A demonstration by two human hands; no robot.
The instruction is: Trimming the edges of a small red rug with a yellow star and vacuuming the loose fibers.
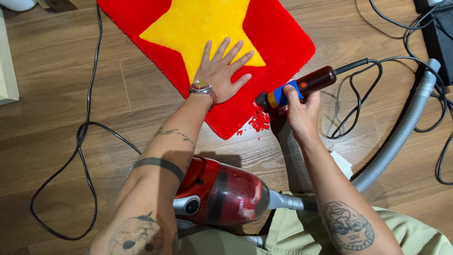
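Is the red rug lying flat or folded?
Flat: the rug lies spread on the floor, left hand pressed open on it.

Bright, even light; sharp, soft shadows.

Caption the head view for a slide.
Left hand flat on red-and-yellow rug; right hand holds corded trimmer at its edge.

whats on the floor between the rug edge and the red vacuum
In the head view, red fluff clippings lie by the rug edge under the trimmer in the right hand; bare wood floor runs from there to the vacuum.
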